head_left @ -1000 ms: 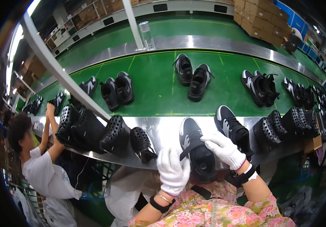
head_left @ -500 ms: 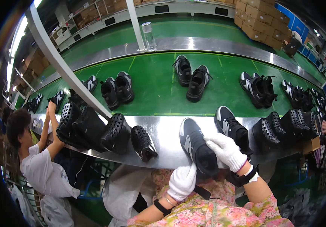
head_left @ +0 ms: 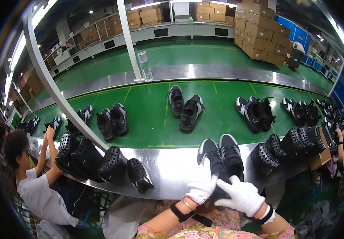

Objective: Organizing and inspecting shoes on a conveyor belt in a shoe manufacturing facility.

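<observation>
- Left hand point(head_left: 201, 186), white-gloved: fingers curled around heel of left black sneaker point(head_left: 211, 156).
- Right hand point(head_left: 241, 196): fingers spread, resting behind right black sneaker point(head_left: 231, 153).
- Pair sits on steel surface point(head_left: 172, 167), just before green conveyor belt point(head_left: 152, 119).

Bright overhead strip lights point(head_left: 341, 44) along ceiling; strong glare on steel ledge point(head_left: 172, 169) and far steel rail point(head_left: 204, 73). Green belt point(head_left: 152, 119) evenly lit, soft shadows beneath shoes. Heavy fisheye bending, black vignette at corners; edges slightly soft.
</observation>
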